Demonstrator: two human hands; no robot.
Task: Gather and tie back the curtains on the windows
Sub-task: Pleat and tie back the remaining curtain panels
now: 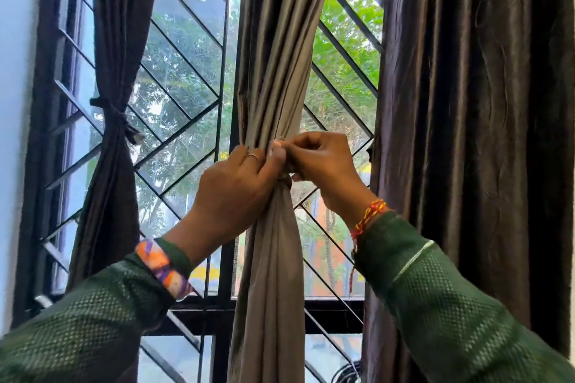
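A grey-brown middle curtain (277, 56) hangs in front of the window's centre post, gathered into a narrow bunch at mid height. My left hand (236, 186) wraps around that bunch from the left. My right hand (323, 162) pinches at the same spot from the right, fingertips meeting the left thumb; the tie itself is hidden under the fingers. The left curtain (112, 40) is bunched and bound by a dark tie (116, 116). The right curtain (473, 102) hangs loose and wide.
A black window grille (186, 78) with diagonal bars stands right behind the curtains. The window's black frame rail (333, 317) crosses below my hands. A pale wall (15, 40) borders the window on the left. Trees show outside.
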